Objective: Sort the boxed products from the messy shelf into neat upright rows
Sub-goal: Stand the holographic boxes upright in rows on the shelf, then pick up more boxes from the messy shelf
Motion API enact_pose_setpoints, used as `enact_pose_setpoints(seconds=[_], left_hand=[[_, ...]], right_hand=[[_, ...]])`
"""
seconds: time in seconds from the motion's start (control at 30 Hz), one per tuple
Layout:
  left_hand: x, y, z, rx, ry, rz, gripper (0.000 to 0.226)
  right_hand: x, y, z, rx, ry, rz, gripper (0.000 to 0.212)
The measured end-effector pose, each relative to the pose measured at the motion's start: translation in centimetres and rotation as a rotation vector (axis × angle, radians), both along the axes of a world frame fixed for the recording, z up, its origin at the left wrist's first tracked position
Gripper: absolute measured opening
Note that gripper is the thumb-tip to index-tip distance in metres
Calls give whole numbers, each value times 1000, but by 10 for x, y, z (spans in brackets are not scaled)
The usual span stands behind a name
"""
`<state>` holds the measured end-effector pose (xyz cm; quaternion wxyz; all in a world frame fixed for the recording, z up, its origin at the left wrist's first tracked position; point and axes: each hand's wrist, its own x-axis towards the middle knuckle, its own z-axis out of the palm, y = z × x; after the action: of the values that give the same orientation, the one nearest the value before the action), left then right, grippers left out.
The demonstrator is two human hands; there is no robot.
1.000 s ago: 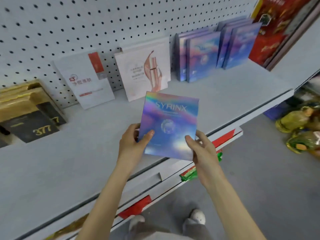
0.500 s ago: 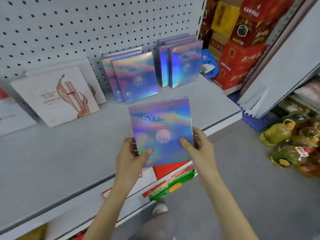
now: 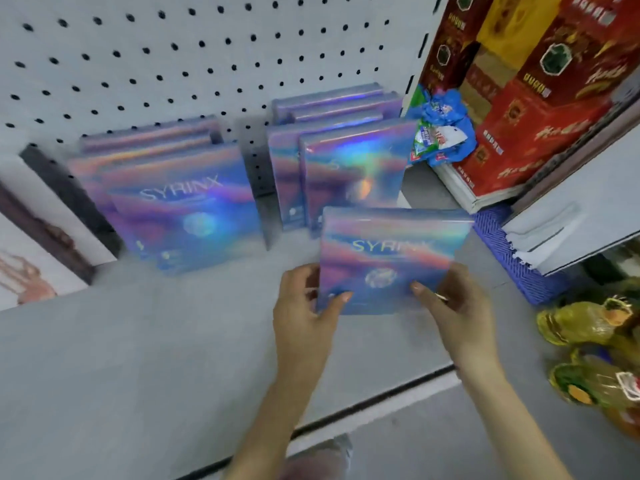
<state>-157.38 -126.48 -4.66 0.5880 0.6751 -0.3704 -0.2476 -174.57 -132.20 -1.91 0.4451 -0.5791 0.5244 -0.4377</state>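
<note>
Item held: holographic SYRINX box [image 3: 388, 258], upright, printed face toward the camera, just right of centre. Gripped at both lower corners: left hand [image 3: 304, 313] at 7 o'clock of the box with thumb across the front face, right hand [image 3: 457, 306] at 5 o'clock with thumb likewise on the front. Both grips narrow, closed on the box edges. Whether the bottom edge touches the grey shelf [image 3: 138, 358] cannot be told.

Shelved stock, at 12 o'clock from the held box: right-hand row of matching boxes [image 3: 349, 168], standing upright one behind another, front one just beyond the held box's top edge. At 10 o'clock: left-hand row of matching boxes [image 3: 187, 209], leaning back toward the pegboard [image 3: 173, 57], SYRINX lettering legible on the front one. Narrow gap between the two rows.

Far left, at 9 o'clock: white carton with pinkish artwork [image 3: 24, 271], leaning back, partly cut by the frame edge.

At 2 o'clock, beyond the shelf upright: stacked red cartons [image 3: 526, 133], with a blue printed packet [image 3: 440, 133] wedged beside them.

At 3 o'clock: blue plastic crate [image 3: 512, 251] under a neighbouring shelf.

At 4 o'clock, floor level: yellow-green bottles [image 3: 585, 323], blurred.

Overall sharpness: soft, motion blur throughout.
</note>
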Motion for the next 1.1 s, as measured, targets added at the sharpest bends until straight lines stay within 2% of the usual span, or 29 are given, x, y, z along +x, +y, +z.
enact_pose_setpoints(seconds=[0.13, 0.27, 0.47, 0.67, 0.73, 0.83, 0.9, 1.03, 1.1], left_hand=[[4, -38, 1, -19, -51, 156, 46], [16, -62, 4, 19, -109, 310, 46], [20, -75, 1, 135, -23, 417, 43], [13, -71, 9, 196, -32, 451, 34], [8, -68, 17, 176, -54, 469, 36], [-4, -54, 31, 171, -120, 496, 45], [-20, -36, 37, 185, -123, 526, 44], [-66, 12, 37, 189, -2, 612, 26], [-88, 40, 35, 209, -20, 619, 24]], right_hand=[[17, -66, 5, -37, 61, 128, 31], [41, -107, 5, -85, 129, 167, 32], [50, -126, -2, -91, 264, 124, 37], [42, -131, -4, -48, 352, 273, 32], [35, -130, -2, -9, 315, 299, 26], [18, -116, 3, 133, 85, 301, 20], [4, -99, 5, 177, -1, 364, 16], [-23, -61, 3, 159, 15, 597, 13], [-30, -44, 5, 107, 37, 697, 16]])
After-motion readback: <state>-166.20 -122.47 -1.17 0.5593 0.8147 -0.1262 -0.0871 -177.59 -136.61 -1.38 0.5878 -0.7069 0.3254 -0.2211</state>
